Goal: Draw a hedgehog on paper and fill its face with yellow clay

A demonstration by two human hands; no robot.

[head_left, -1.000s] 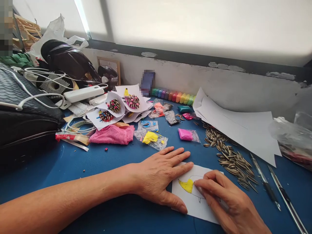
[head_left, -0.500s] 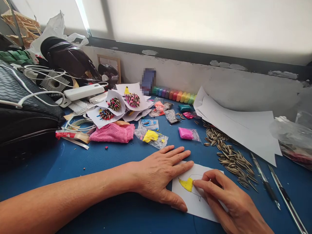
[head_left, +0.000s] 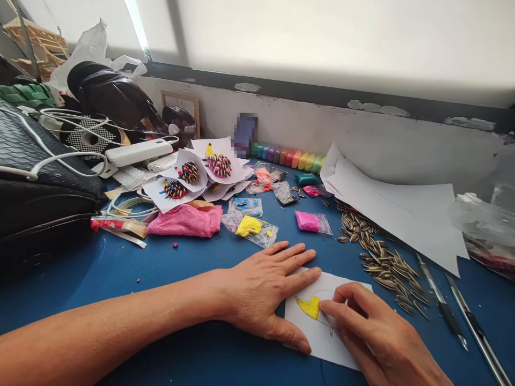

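Note:
A small sheet of white paper lies on the blue tabletop, with a pencil-like line drawing on it. Yellow modelling clay fills the pointed left part of the outline. My left hand lies flat, fingers spread, over the paper's left edge. My right hand is closed, its fingers bent together and a fingertip pressing the clay's right edge; part of the drawing is hidden beneath it. Beyond my left fingertips is an opened bag of yellow clay.
Sunflower seeds lie right of the paper, beside two pens. Large white sheets rest behind. A pink cloth, seed-covered figures on paper and bagged pink clay are farther back. A black bag stands left.
Almost nothing differs. Both hands and the paper keep their places relative to each other; the whole view has shifted very slightly.

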